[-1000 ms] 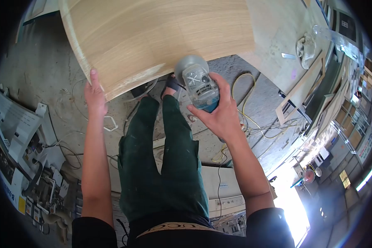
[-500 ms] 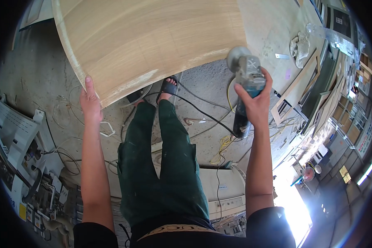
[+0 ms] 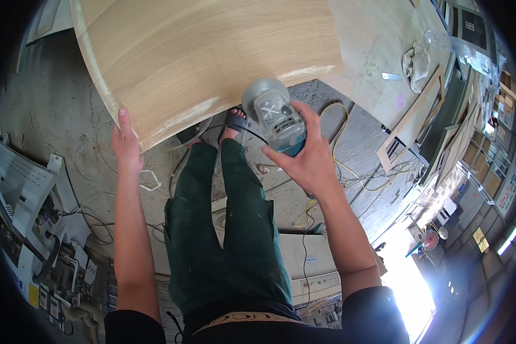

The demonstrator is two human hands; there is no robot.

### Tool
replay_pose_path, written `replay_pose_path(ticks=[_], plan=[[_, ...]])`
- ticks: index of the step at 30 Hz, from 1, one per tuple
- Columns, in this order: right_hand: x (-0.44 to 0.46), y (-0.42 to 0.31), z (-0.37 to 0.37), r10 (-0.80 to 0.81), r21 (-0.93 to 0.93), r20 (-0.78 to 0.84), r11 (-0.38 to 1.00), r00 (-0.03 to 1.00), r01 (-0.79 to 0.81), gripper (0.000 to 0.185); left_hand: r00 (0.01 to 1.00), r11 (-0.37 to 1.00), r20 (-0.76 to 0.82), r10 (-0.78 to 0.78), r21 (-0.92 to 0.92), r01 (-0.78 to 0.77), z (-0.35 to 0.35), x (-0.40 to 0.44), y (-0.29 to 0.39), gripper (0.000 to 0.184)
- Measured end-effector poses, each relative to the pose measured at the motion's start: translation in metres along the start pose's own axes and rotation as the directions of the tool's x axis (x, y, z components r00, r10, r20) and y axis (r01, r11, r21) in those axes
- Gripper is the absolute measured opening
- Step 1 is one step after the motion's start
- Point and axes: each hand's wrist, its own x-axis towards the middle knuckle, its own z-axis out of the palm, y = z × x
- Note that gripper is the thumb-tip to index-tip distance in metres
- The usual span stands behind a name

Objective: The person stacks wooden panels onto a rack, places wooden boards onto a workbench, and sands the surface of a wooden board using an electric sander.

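Note:
A large wood-grained panel [image 3: 212, 51] slants across the top of the view, with pale, rough patches along its near edge. My left hand [image 3: 126, 142] grips the panel's near left corner, thumb on top and the fingers mostly hidden below. In my right hand [image 3: 309, 157] is an angle grinder [image 3: 280, 117], grey at the head with a teal body. Its round disc [image 3: 258, 92] is at the middle of the panel's near edge; whether it touches the wood I cannot tell. The rear of the grinder is hidden behind my right hand and wrist.
A worktable [image 3: 367, 74] under the panel bears a rag [image 3: 415, 64] and a small metal plate [image 3: 391, 76]. Cables and a yellow cord [image 3: 345, 123] trail over the floor by my feet. Boards [image 3: 447, 137] stand at the right; a white machine [image 3: 28, 183] is at the left.
My right hand has carried the grinder leftward along the panel's near edge, from its right end to about the middle. My left hand and the panel have hardly moved.

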Motion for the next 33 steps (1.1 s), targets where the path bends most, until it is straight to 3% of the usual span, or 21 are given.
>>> replay_pose_path(ticks=[2,4,7,8,13,16,23,26,33], plan=[[0.003,0.003,-0.005,-0.014,0.014,-0.018,1.0,1.0,0.014,0.095,1.0,1.0,-0.003,0.02,0.013,-0.02,0.001,0.0,0.0,0.081],[0.007,0.009,-0.015,0.081,0.047,-0.068,0.996,0.994,-0.078,0.094,1.0,1.0,0.005,0.002,0.005,-0.002,-0.001,0.0,0.0,0.08],[0.011,0.025,-0.027,0.054,0.079,-0.165,0.996,0.985,-0.041,0.093,1.0,1.0,0.005,0.021,0.019,-0.021,-0.002,0.001,-0.001,0.079],[0.013,0.027,-0.033,0.103,0.171,-0.153,0.982,0.983,-0.076,0.092,1.0,1.0,0.006,0.022,0.018,-0.022,-0.002,0.002,-0.001,0.079],[0.019,0.055,-0.06,0.058,0.059,-0.282,0.997,0.958,-0.043,0.091,0.999,0.999,0.011,-0.051,-0.008,0.051,-0.002,0.0,0.002,0.073],[0.022,0.066,-0.073,0.13,0.187,-0.323,0.98,0.938,-0.071,0.089,1.0,1.0,0.01,-0.025,0.005,0.025,-0.004,0.003,0.0,0.073],[0.014,0.047,-0.043,0.089,0.111,-0.294,0.992,0.952,-0.058,0.092,1.0,0.999,-0.019,-0.021,0.029,0.021,-0.001,-0.001,0.002,0.078],[0.012,0.019,-0.033,0.072,0.106,-0.102,0.992,0.992,-0.061,0.093,1.0,1.0,-0.028,-0.007,0.023,0.008,0.004,-0.003,0.004,0.079],[0.009,0.039,-0.032,0.111,0.156,-0.279,0.985,0.954,-0.069,0.093,1.0,1.0,-0.019,-0.004,0.027,0.004,-0.007,0.004,-0.005,0.076]])
